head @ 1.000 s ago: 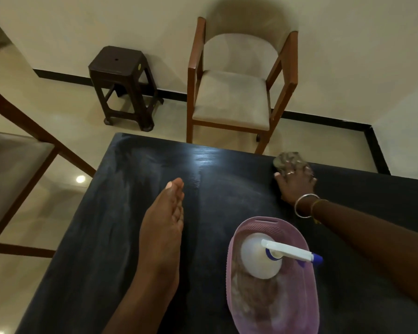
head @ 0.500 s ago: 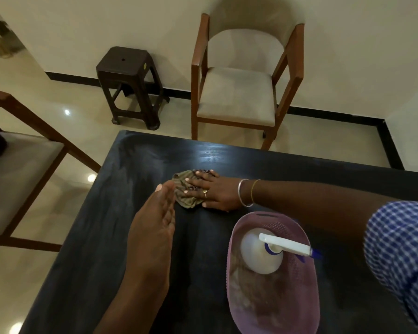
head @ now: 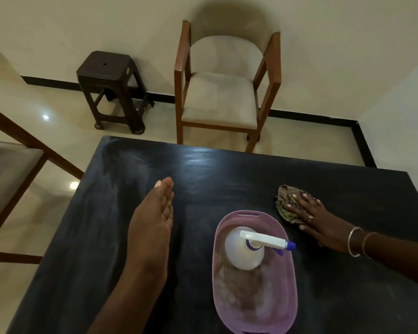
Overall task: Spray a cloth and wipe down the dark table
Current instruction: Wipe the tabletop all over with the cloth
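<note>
The dark table (head: 227,169) fills the lower frame. My right hand (head: 316,218) presses flat on a crumpled olive-brown cloth (head: 285,201) at the table's right side, fingers spread over it. My left hand (head: 155,218) rests on its edge on the tabletop left of centre, fingers straight and together, holding nothing. A white spray bottle (head: 244,251) with a blue-tipped nozzle stands inside a pink plastic basket (head: 287,285) near the front, between my two arms.
A wooden armchair (head: 222,97) with a beige seat stands just beyond the table's far edge. A dark stool (head: 111,88) sits by the wall at the left. Another chair (head: 10,169) is off the table's left side.
My right hand has swept the cloth from the table's middle, beside my left hand, over to the right side. My left hand has stayed put.
</note>
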